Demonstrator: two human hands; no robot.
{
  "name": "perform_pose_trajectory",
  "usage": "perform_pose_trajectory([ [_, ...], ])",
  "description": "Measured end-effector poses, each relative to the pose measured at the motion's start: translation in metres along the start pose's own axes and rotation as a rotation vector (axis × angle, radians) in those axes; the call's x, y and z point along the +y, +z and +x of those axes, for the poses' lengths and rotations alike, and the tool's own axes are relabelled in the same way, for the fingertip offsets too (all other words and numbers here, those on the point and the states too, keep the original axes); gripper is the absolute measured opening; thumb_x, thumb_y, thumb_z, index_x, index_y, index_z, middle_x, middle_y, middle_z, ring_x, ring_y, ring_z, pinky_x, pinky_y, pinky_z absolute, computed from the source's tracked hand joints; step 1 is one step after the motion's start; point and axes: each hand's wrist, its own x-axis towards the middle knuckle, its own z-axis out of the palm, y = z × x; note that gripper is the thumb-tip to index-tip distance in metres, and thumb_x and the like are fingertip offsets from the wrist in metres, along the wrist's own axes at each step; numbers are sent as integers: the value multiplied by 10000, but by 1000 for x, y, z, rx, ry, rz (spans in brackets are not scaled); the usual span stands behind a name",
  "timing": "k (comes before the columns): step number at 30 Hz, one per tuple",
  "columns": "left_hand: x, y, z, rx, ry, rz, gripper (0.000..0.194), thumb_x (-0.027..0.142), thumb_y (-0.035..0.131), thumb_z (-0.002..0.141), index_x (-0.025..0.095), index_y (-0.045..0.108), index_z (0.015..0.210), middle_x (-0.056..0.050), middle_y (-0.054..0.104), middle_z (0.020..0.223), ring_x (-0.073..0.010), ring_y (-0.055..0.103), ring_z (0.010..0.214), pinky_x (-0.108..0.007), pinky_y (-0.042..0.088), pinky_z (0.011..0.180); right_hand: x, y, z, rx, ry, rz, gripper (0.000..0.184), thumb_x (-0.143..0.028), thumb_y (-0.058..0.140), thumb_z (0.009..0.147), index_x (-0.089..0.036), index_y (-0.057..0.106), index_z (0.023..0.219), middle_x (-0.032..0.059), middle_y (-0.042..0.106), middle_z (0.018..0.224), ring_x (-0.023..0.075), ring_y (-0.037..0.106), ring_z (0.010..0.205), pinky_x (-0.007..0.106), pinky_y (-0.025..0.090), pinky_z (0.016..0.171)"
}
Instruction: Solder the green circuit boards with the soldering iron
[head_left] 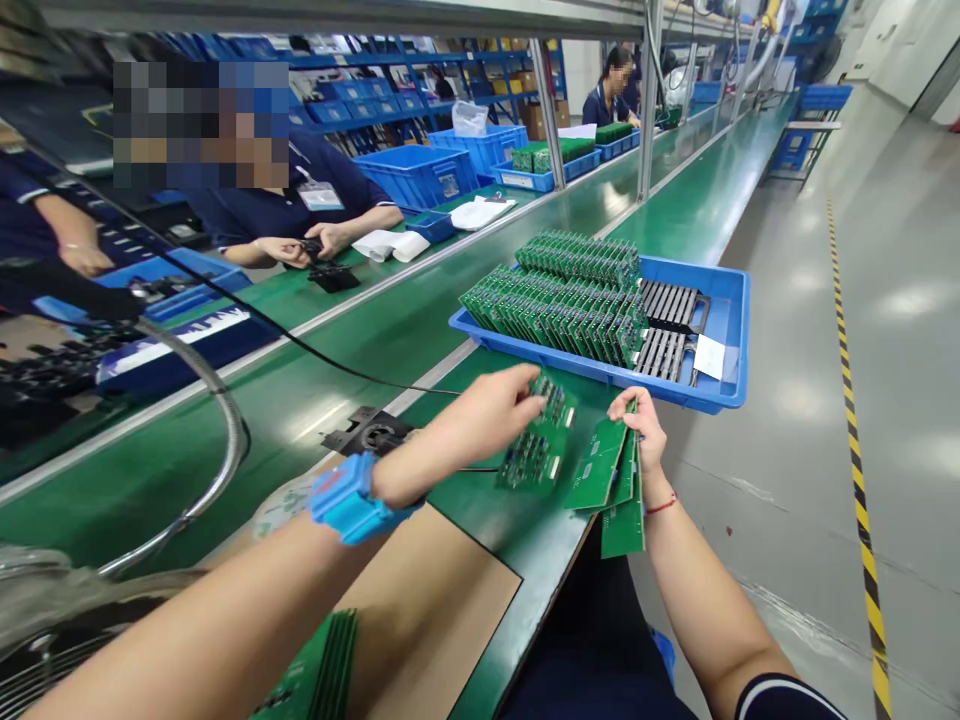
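Observation:
My left hand (491, 410) pinches the top edge of a green circuit board (538, 445) that lies tilted on the green bench. A blue wrist strap (351, 497) sits on that arm. My right hand (637, 425) grips a small fan of green circuit boards (611, 480), held upright at the bench edge. Just beyond both hands stands a blue tray (724, 330) packed with rows of upright green boards (559, 305) and black slotted racks (667, 320).
A brown cardboard sheet (442, 600) lies near me with more green boards (315, 680) at the bottom. A black fixture (369, 432) and cable sit left. Across the belt a person in dark blue works; blue bins stand behind. Grey floor with striped tape runs right.

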Motion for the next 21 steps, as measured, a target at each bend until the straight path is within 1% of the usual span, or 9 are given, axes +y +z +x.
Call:
perform_pose_trajectory([
  [2, 24, -14, 24, 121, 55, 60, 314, 262, 483, 894, 121, 589, 1154, -20, 590, 762, -191, 567, 728, -297, 415, 705, -14, -14, -5, 30, -20, 28, 195, -315, 536, 570, -245, 484, 745, -8, 471, 649, 183, 452, 665, 357, 390, 695],
  [4, 52, -21, 54, 200, 116, 80, 481, 219, 513, 903, 88, 479, 1365, -37, 646, 844, -205, 617, 824, -304, 452, 795, -28, -28, -13, 64, -40, 50, 164, -315, 520, 594, -248, 474, 736, -7, 450, 655, 184, 447, 658, 373, 403, 710],
  [6, 79, -19, 86, 244, 184, 140, 497, 176, 508, 923, 72, 445, 1405, -82, 677, 998, -221, 636, 963, -316, 462, 899, -41, -40, -24, 91, -44, 74, 144, -317, 507, 619, -254, 474, 744, -5, 433, 665, 189, 440, 655, 391, 413, 723],
  [8, 101, -11, 119, 239, 225, 251, 486, 164, 486, 950, 63, 429, 1422, -131, 663, 1149, -236, 619, 1093, -320, 455, 971, -54, -50, -37, 107, -43, 83, 144, -325, 503, 643, -265, 480, 772, -4, 418, 686, 198, 438, 671, 415, 421, 760],
  [10, 115, 0, 147, 211, 229, 287, 423, 137, 494, 942, 44, 504, 1355, -173, 649, 1203, -264, 597, 1166, -331, 449, 1003, -67, -58, -50, 116, -46, 65, 146, -341, 508, 659, -273, 482, 786, -4, 398, 707, 205, 430, 692, 434, 417, 800],
  [12, 122, 9, 170, 170, 223, 315, 343, 106, 501, 922, 37, 599, 1243, -191, 665, 1173, -280, 603, 1170, -335, 454, 1007, -79, -65, -62, 132, -54, 43, 149, -353, 521, 657, -275, 483, 777, 0, 382, 718, 210, 419, 701, 435, 411, 795],
  [15, 121, 16, 191, 122, 206, 354, 284, 68, 526, 879, 43, 670, 1123, -196, 690, 1107, -283, 626, 1141, -329, 466, 999, -93, -73, -74, 158, -48, 46, 158, -371, 527, 656, -279, 481, 775, 2, 359, 724, 212, 401, 695, 422, 401, 750],
  [18, 115, 20, 199, 109, 187, 381, 292, 58, 543, 857, 49, 672, 1119, -202, 691, 1098, -290, 638, 1123, -338, 483, 981, -100, -78, -78, 159, -49, 54, 169, -385, 517, 671, -287, 475, 802, -5, 336, 723, 211, 391, 690, 424, 396, 753],
  [21, 111, 23, 202, 114, 182, 392, 297, 70, 528, 875, 51, 653, 1144, -209, 682, 1121, -289, 642, 1118, -342, 494, 967, -105, -78, -73, 160, -63, 77, 173, -372, 522, 666, -286, 501, 814, -6, 336, 716, 205, 393, 693, 414, 398, 751],
])
